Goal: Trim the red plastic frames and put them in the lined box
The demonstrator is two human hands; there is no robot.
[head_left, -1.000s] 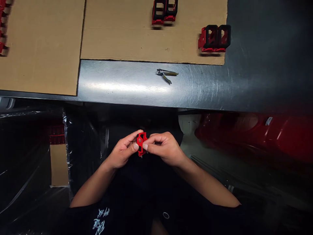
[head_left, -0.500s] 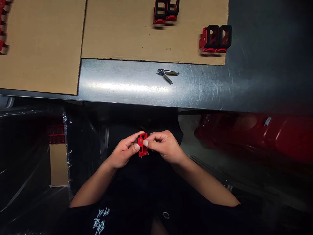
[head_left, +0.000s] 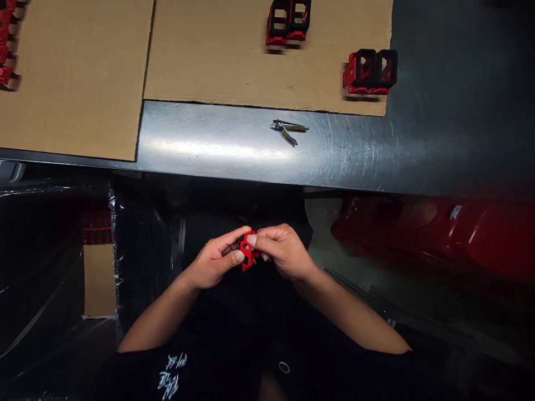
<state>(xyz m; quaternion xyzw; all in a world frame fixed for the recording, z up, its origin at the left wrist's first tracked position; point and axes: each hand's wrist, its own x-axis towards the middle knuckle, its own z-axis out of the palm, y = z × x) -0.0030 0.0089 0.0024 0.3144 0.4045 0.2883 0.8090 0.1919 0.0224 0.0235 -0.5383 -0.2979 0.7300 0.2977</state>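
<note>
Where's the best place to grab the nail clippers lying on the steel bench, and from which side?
Probably pinch the slim body of the nail clippers near its right end, coming straight down from above. They lie flat on the steel bench, so there is little room beneath them, and the lever angles out toward the person, so that end is the clearer one.
</note>
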